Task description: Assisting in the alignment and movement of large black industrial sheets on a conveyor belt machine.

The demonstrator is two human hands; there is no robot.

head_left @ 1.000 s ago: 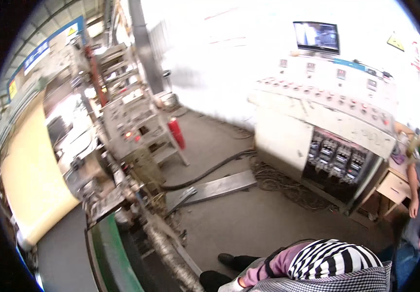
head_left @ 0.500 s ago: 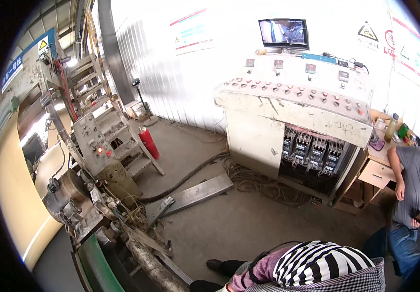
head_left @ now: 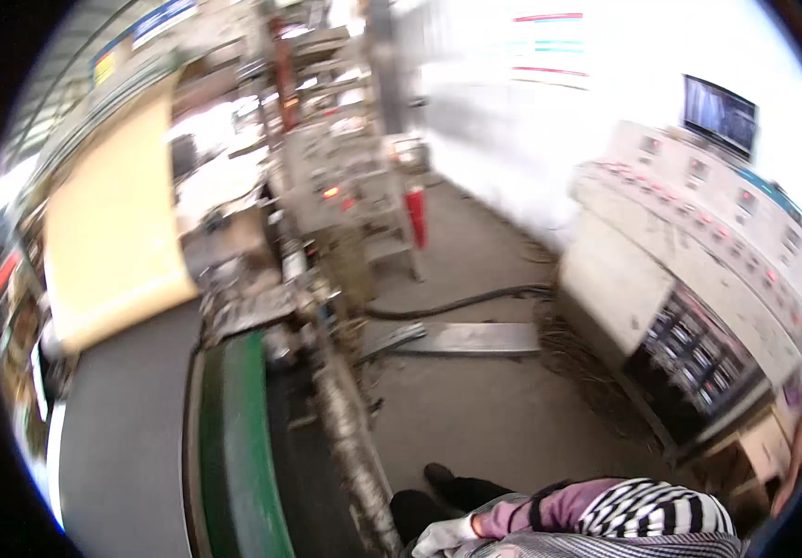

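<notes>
Only one of my hands shows: my right hand, in a white glove, at the bottom edge. It comes out of a black-and-white striped sleeve with a purple cuff. The hand hangs beside my dark trouser leg and black shoe, with nothing visible in it. The picture is too blurred to show how its fingers lie. My left hand is out of view. Nearest the hand is a long encrusted metal roller, running along a green-edged conveyor frame.
A grey belt and a tan panel lie at left. A pale control console under a monitor stands right. A metal plate, black hose and red extinguisher are on the concrete floor. Another person is at the right edge.
The view has swung left: the console slid toward the right edge, and the conveyor and tan panel now fill the left. My gloved hand has come into view at the bottom.
</notes>
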